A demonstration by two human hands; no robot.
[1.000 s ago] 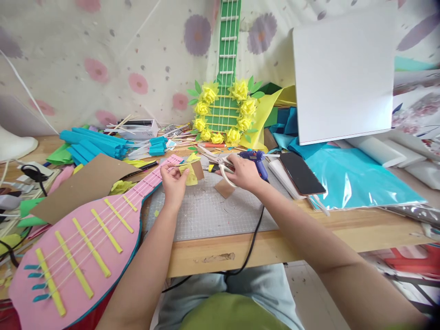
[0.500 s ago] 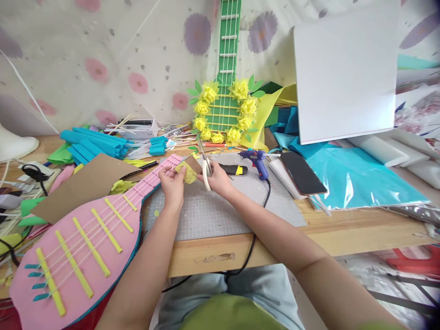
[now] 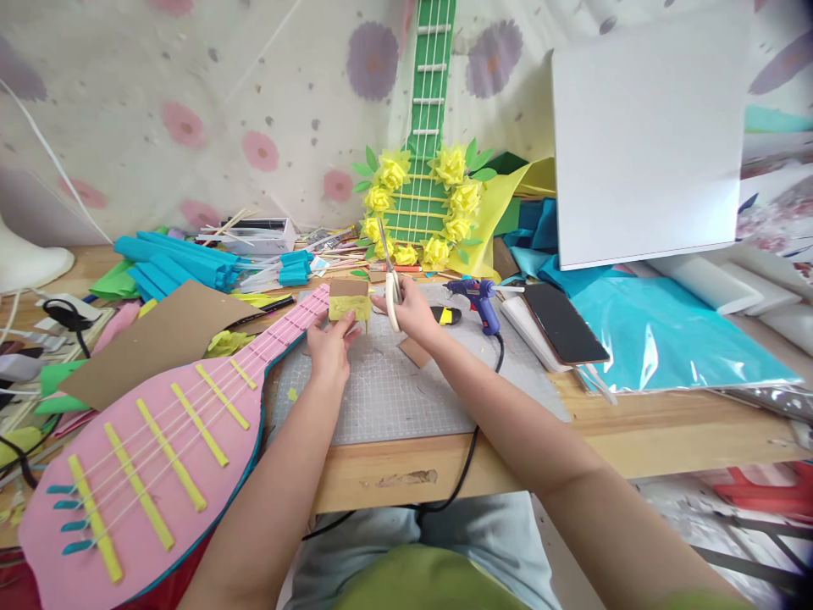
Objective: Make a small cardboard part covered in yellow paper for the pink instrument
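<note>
My left hand pinches a small brown cardboard piece partly covered in yellow paper, held up over the grey cutting mat. In my right hand is a pair of scissors with white handles, its blades pointing up and away from me. The scissors are beside the cardboard piece, just to its right. A loose scrap of brown cardboard lies on the mat below my right hand. Left of my left hand rests a pink paper guitar with yellow strips and white strings.
A blue glue gun with a black cord lies right of my hands, near a cutter and a black phone. A green guitar with yellow flowers stands behind. Brown cardboard and blue crepe paper lie left.
The yellow-covered piece has been turned more upright and faces me. My right hand with the scissors has shifted slightly right and up, and a cardboard scrap now shows on the mat.
</note>
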